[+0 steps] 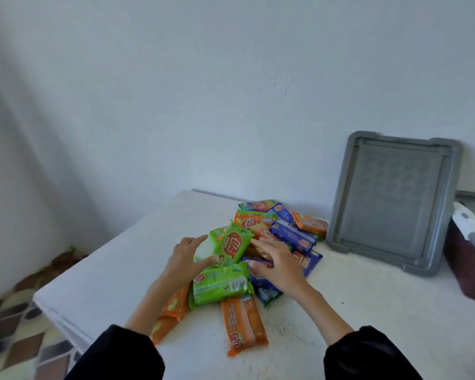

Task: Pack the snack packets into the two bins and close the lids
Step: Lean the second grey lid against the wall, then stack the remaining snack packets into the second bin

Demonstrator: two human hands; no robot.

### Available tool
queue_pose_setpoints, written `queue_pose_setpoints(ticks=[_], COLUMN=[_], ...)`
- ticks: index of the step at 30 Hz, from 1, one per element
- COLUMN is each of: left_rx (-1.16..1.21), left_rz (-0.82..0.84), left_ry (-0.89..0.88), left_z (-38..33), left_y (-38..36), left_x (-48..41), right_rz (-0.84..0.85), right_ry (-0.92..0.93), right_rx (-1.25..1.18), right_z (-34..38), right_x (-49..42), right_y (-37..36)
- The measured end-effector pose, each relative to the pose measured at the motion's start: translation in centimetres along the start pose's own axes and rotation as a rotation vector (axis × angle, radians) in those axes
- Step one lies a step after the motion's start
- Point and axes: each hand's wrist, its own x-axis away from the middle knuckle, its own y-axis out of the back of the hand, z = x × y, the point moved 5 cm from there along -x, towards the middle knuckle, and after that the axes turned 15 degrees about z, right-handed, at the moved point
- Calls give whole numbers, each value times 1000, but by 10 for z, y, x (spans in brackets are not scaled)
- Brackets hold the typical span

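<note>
Head view: the packets (291,234) are lying in a loose pile near the middle of the white tabletop (107,270), green, orange and blue ones overlapping each other. None of them is sitting in a bin.

One green packet (232,244) is standing tilted on top of the pile, its printed face turned toward the camera. The left grip (188,259) is reaching in at the 9 o'clock side of this packet, fingers and thumb curving toward its left edge. I cannot tell whether they are pinching it or only touching it.

The right grip (277,263) is lying at the packet's 3 o'clock side, open, with its fingers straight and spread over the pile. Its fingertips are meeting the packet's right edge and its thumb is resting on a blue one.

At 6 o'clock from the tilted packet a second green one (221,285) is lying flat. An orange packet (243,325) is sticking out from under it toward the camera, and another orange one (173,305) is lying under the left forearm.

At 3 o'clock from the pile a grey lid (395,198) is standing on edge on the tabletop, leaning against the wall (231,91) with its hollow side facing out.

Just past the lid, at the frame's right edge, a dark red bin (464,270) is standing, cut off by the frame. Something white (465,223) is showing at its top, too blurred to name.

Black sleeves (115,355) are covering both arms at 6 o'clock. A patterned floor (17,325) is showing at 8 o'clock beyond the tabletop's edge.
</note>
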Motion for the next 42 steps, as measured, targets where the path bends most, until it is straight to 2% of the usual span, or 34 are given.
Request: queue_pose_setpoints(ticks=[3, 8, 14, 18, 21, 25, 29, 34, 37, 42], left_rx=[53, 52, -116, -150, -166, -132, -157, -188, -170, -234], left_rz=[35, 71, 103, 203, 145, 86, 44, 134, 196, 407], left_ry=[120, 115, 178, 262, 259, 216, 78, -224, -408, -658], left_z=[34, 47, 45, 46, 40, 27, -15, -130, -208, -334], left_y=[-7, -16, -3, 0, 3, 15, 37, 35, 12, -60], left_x=[23, 52, 65, 66, 66, 74, 81, 88, 95, 117], right_rz=[42, 229, 156, 287, 395, 331, 179, -10, -114, -141], right_ry=[60, 118, 109, 64, 34, -1, -30, -162, -275, -496], right_rx=[43, 140, 368, 535, 595, 614, 520, 517, 520, 551], right_z=[18, 42, 55, 73, 81, 90, 95, 85, 63, 3], right_x=[2, 9, 14, 8, 1, 2, 32, 108, 167, 271], right_y=[-24, -56, -55, -56, -60, -50, 3, 100, 157, 230])
